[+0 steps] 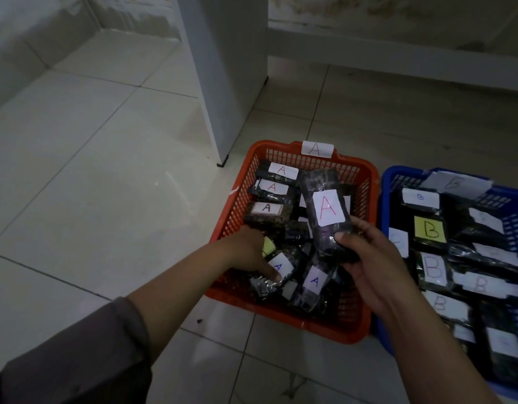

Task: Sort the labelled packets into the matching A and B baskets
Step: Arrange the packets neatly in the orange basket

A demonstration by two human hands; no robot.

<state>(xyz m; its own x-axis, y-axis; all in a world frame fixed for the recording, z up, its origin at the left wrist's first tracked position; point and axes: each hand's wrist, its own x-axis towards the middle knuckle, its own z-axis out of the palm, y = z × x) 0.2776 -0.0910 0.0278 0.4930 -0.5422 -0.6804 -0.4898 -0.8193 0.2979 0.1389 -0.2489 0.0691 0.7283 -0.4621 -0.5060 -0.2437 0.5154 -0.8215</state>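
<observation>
Tiled floor (100, 176), dim light. Orange basket (365, 182) tagged "A" on its far rim, standing just beside a blue basket (383, 199) tagged "B"; the two rims look to be touching or nearly so. Both hold dark wrapped packets with paper labels, A's in orange, B's in blue. Right hand (368, 258) grips the lower end of a dark packet (324, 211) with a large red "A" label, held tilted above the orange basket. Left hand (249, 252) reaches into the orange basket, fingers down on a packet with a blue "A" label (278, 268). Grey sleeve (76, 360) on the left arm. White cabinet corner (222, 83) behind the orange basket.
</observation>
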